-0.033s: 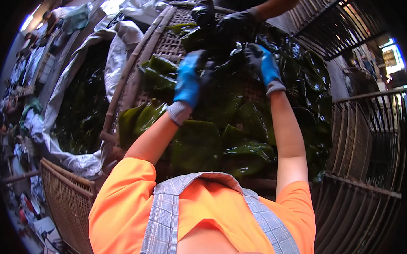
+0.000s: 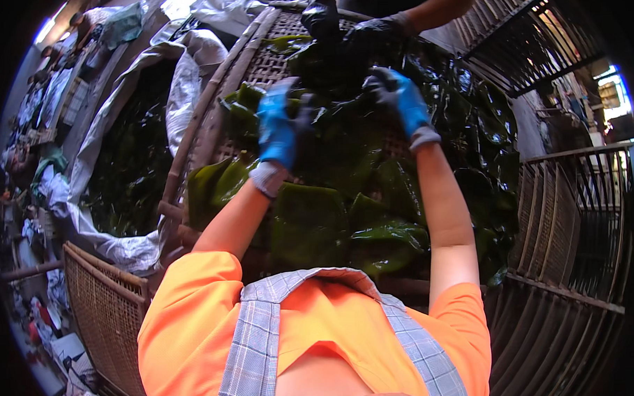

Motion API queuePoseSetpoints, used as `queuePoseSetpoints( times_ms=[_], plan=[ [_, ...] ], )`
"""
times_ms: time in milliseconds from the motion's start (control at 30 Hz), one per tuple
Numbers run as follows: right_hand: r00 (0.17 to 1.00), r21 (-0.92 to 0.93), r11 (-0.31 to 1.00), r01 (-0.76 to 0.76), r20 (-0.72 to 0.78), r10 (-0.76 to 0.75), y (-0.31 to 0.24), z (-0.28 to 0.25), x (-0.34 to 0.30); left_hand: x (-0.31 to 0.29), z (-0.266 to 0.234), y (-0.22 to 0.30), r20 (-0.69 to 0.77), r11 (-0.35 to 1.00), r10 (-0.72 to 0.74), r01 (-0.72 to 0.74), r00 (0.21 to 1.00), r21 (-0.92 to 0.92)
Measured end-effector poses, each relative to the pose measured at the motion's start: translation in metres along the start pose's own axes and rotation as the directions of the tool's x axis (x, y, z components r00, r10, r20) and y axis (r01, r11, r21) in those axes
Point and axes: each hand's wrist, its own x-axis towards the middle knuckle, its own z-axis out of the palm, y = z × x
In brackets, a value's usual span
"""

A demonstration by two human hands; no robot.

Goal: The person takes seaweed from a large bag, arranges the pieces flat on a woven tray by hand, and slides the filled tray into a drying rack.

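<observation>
My left hand (image 2: 279,126), in a blue glove with dark fingers, is a little above dark green, wet, kelp-like sheets (image 2: 308,216). Its thumb stands away from the fingers and nothing shows between them; motion blurs it slightly. Across a short gap, my right hand (image 2: 399,101) wears the same kind of glove. Its fingers are bent and apart over the far part of the glossy sheets, with no sheet visibly gripped. These sheets lie flat and overlapping on a woven bamboo rack (image 2: 267,63).
Opposite me, another person's dark-gloved hands (image 2: 378,35) work at the rack's far end. A white sack (image 2: 95,146) with dark green leaves inside stands at left. More woven racks lean at lower left (image 2: 104,310) and slatted frames (image 2: 562,217) stand at right.
My left hand has shifted left, and its thumb and fingers look wider apart. My right hand has moved slightly left, its fingers more spread.
</observation>
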Motion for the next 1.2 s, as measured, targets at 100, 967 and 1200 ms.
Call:
queuePoseSetpoints(
  times_ms=[100,967,1200],
  plan=[
    [0.962,-0.088,0.977,0.193,0.214,-0.171,-0.024,0.087,-0.005,-0.032,-0.057,-0.054,-0.097,0.887,-0.440,0.449,0.893,0.107],
    [0.957,0.202,0.951,0.236,0.122,-0.264,-0.077,-0.069,-0.087,0.018,-0.007,0.075,0.510,0.793,0.382,0.010,0.770,-0.609],
    [0.961,0.313,0.937,0.155,0.173,-0.217,0.044,-0.121,-0.084,0.002,0.069,0.083,0.759,0.352,0.033,0.703,0.650,-0.617]
  ],
)
